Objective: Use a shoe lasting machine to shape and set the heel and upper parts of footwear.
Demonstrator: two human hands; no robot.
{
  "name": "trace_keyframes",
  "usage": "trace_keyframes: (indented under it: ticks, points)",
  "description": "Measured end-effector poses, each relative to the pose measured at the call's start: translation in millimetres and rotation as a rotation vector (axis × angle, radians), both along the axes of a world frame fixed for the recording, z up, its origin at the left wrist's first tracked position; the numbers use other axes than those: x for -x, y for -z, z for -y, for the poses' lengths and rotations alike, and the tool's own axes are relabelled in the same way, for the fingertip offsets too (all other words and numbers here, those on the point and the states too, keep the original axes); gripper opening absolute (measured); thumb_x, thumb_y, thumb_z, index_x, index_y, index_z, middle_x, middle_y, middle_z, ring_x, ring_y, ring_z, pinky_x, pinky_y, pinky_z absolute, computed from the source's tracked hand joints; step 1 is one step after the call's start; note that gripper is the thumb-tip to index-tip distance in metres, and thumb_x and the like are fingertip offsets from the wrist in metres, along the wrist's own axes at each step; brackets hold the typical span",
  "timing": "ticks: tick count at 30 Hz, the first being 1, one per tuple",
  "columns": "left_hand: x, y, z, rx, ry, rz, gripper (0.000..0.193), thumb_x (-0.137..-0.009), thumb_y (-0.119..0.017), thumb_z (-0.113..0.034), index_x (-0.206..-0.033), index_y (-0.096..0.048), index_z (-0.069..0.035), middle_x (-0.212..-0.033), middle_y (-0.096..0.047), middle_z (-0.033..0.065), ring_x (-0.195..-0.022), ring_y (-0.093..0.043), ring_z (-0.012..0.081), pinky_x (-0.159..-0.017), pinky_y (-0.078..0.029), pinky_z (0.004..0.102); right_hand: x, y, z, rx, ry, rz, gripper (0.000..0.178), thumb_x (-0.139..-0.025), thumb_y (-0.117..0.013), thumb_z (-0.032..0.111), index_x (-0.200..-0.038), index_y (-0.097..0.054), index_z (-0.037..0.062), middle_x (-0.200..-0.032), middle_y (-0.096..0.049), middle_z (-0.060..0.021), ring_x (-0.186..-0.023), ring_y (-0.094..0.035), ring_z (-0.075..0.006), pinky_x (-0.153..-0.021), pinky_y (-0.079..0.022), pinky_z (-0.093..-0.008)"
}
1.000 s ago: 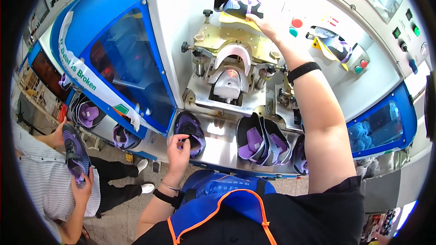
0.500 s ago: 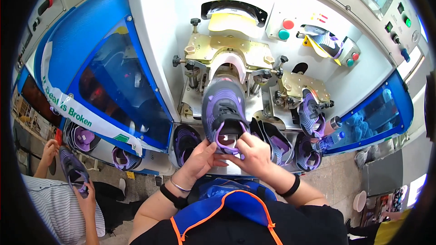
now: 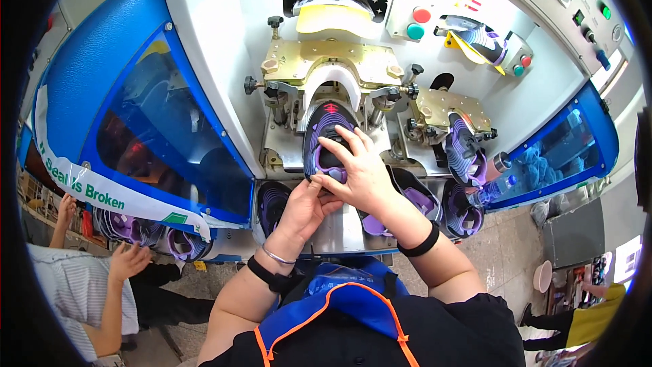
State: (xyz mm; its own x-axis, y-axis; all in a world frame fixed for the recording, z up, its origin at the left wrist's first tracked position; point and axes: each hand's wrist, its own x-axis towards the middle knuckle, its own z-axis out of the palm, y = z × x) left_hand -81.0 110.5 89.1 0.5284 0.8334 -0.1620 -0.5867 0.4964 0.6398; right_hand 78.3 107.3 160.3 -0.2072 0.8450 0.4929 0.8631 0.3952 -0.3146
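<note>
A black and purple sneaker with a red mark on its toe lies toe-first at the white curved pad of the press. My right hand spans the shoe from above, fingers apart over the tongue and thumb back by the heel. At the heel collar, my left hand pinches with thumb and fingers close to the right thumb. My hands cover much of the shoe's opening and right side. Above the pad sits a brass-coloured clamp plate with black knobs.
More sneakers stand along the ledge: one left, another right. A second press holds a sneaker beside a water bottle. Blue doors flank the bay; red and green buttons sit behind. A co-worker's hand is left.
The sneaker's toe has tipped down toward the pad. My right hand has moved from the heel onto the shoe's top. The co-worker at left no longer holds a shoe.
</note>
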Motion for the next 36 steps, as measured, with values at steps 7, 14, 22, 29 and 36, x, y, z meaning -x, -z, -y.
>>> trace_keyframes:
  ticks: [7, 14, 22, 29, 36]
  points:
    - [4, -10, -7, 0.035, -0.028, -0.061, 0.036, -0.100, -0.051, -0.038, -0.120, -0.055, -0.008, -0.106, -0.065, 0.0075, -0.088, -0.069, 0.0209, -0.077, -0.060, 0.0342, 9, -1, -6, -0.018, 0.018, -0.078, 0.054, -0.081, -0.072, 0.034, -0.130, -0.057, 0.0148, -0.132, -0.051, -0.0196, -0.122, -0.046, -0.0421, -0.105, -0.039, -0.0500]
    - [4, -11, -13, 0.061, -0.039, -0.087, 0.038, -0.099, -0.053, -0.041, -0.117, -0.057, -0.008, -0.099, -0.066, 0.0092, -0.084, -0.069, 0.0208, -0.075, -0.060, 0.0343, 13, -5, -12, -0.017, 0.032, -0.060, 0.051, -0.083, -0.071, 0.035, -0.128, -0.059, 0.0151, -0.128, -0.054, -0.0187, -0.120, -0.048, -0.0395, -0.102, -0.042, -0.0468]
    - [13, -12, -19, 0.086, 0.001, -0.144, 0.039, -0.098, -0.055, -0.043, -0.115, -0.057, -0.007, -0.095, -0.065, 0.0097, -0.084, -0.069, 0.0220, -0.076, -0.059, 0.0353, 20, -4, -12, -0.007, 0.081, -0.070, 0.049, -0.083, -0.070, 0.037, -0.127, -0.060, 0.0170, -0.127, -0.055, -0.0177, -0.119, -0.049, -0.0378, -0.100, -0.044, -0.0458]
    - [7, -14, -16, 0.121, -0.030, -0.132, 0.039, -0.097, -0.056, -0.043, -0.113, -0.057, -0.007, -0.094, -0.065, 0.0100, -0.082, -0.068, 0.0212, -0.074, -0.059, 0.0359, 16, -8, -13, 0.035, 0.078, -0.051, 0.048, -0.084, -0.069, 0.038, -0.127, -0.059, 0.0187, -0.127, -0.055, -0.0160, -0.119, -0.048, -0.0376, -0.101, -0.044, -0.0456]
    - [9, -11, -16, 0.122, -0.034, -0.150, 0.039, -0.097, -0.057, -0.042, -0.113, -0.057, -0.007, -0.094, -0.065, 0.0104, -0.081, -0.069, 0.0222, -0.072, -0.060, 0.0354, 16, -4, -12, 0.064, 0.083, -0.041, 0.050, -0.084, -0.069, 0.040, -0.129, -0.058, 0.0203, -0.129, -0.054, -0.0169, -0.120, -0.049, -0.0384, -0.100, -0.045, -0.0462]
